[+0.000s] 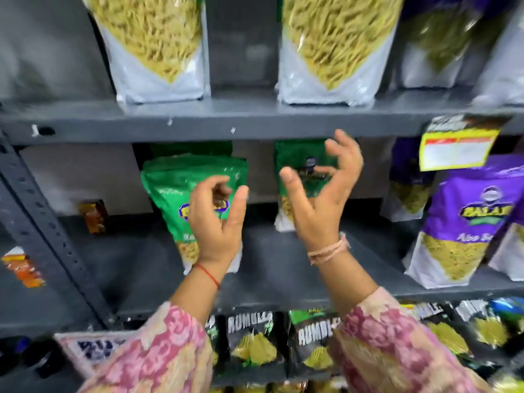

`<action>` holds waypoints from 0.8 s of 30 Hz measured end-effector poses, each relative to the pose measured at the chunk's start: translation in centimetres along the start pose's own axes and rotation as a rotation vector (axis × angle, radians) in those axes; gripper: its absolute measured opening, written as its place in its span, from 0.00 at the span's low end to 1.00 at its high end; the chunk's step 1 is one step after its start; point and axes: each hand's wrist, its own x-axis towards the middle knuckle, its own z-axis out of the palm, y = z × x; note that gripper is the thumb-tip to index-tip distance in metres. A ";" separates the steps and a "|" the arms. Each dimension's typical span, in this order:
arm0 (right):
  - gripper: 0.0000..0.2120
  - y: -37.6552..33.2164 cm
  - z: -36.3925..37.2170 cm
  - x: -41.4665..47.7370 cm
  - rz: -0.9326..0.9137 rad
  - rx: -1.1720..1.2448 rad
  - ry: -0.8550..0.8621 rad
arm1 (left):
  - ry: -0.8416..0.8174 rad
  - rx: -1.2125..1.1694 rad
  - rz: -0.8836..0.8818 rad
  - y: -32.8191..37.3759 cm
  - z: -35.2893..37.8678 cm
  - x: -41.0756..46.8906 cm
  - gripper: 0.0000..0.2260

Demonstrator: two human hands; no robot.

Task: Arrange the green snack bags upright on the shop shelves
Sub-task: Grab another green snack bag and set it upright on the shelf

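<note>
You had two green bags on the mid shelf (283, 268): near-left bag (181, 191) upright, far-right bag (297, 165) upright at the back. Your left hand (218, 225) & right hand (317, 199) hung part-open, empty. Looked mostly done, maybe pull the far one fwd.

Two snack bags (181, 182) (295, 165) stand side by side on shelf (283, 265).

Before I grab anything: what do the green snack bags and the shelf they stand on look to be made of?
Green snack bags: thin glossy plastic film, judging by the bright glare and creases; the front one has a clear lower window showing the snack. Shelf: probably dark grey painted metal, matte and scuffed; the punched upright at left suggests slotted steel racking.
</note>
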 end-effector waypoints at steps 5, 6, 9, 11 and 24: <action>0.26 -1.0 -2.8 12.6 -0.166 -0.178 0.258 | 0.034 -0.142 0.186 8.2 6.4 8.6 0.15; 0.28 -0.7 -3.1 14.6 -0.066 -0.202 0.213 | 0.007 -0.115 0.151 9.1 7.5 9.9 0.18; 0.35 0.4 -3.1 18.3 0.347 -0.113 -0.098 | -0.165 0.095 -0.067 9.8 10.4 13.2 0.34; 0.39 1.1 -3.1 19.4 0.555 -0.024 -0.286 | -0.344 0.031 -0.287 9.6 11.2 14.5 0.40; 0.29 1.5 -3.8 18.9 0.495 0.068 -0.318 | -0.432 -0.363 -0.485 9.1 10.9 15.0 0.22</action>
